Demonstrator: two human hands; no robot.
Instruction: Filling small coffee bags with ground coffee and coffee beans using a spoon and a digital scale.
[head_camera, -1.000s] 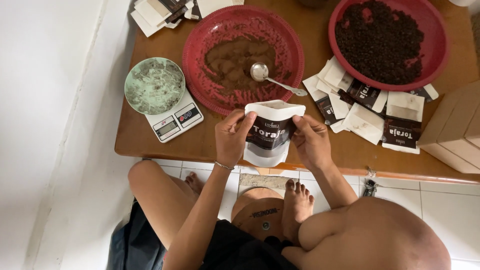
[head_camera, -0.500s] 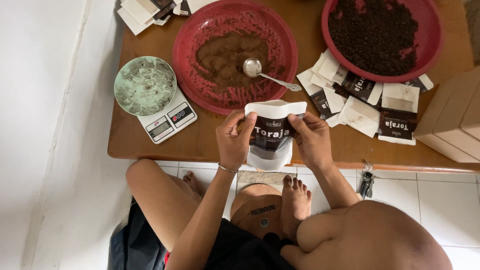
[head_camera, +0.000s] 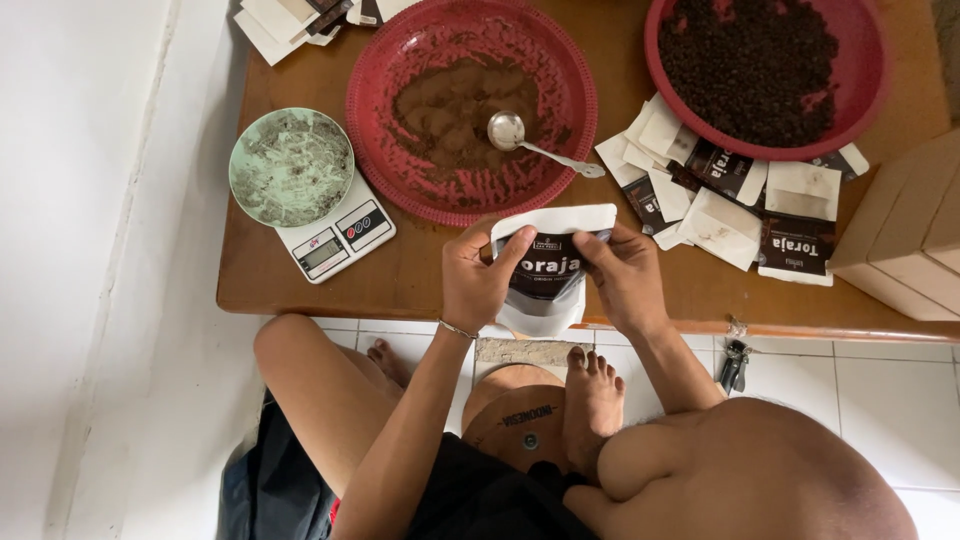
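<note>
Your left hand (head_camera: 478, 278) and right hand (head_camera: 622, 277) both grip one white pouch with a dark label (head_camera: 548, 268), pinching it near its top edge — left thumb and fingers closed on its left side, right fingers closed on its right side. The pouch hangs upright between your hands, over the near edge of the wooden table (head_camera: 420, 270), its lower part dipping below the tabletop.

Just beyond your hands sits a red basin (head_camera: 380, 60) with brown ground powder (head_camera: 450, 105) in it, and a metal spoon (head_camera: 535, 145) lies inside with its handle resting on the rim toward your right hand. Beyond your left hand and further to the left stands a small white kitchen scale (head_camera: 338, 240) carrying a pale green bowl (head_camera: 290, 166). Beyond your right hand lies a loose heap of the same pouches (head_camera: 730, 205), some face up, some white side up, and past them a second red basin (head_camera: 868, 70) holds dark beans (head_camera: 750, 60). To the far right of your right hand stands a cardboard box (head_camera: 905, 235). More white pouches (head_camera: 275, 20) lie at the table's far left corner.
</note>
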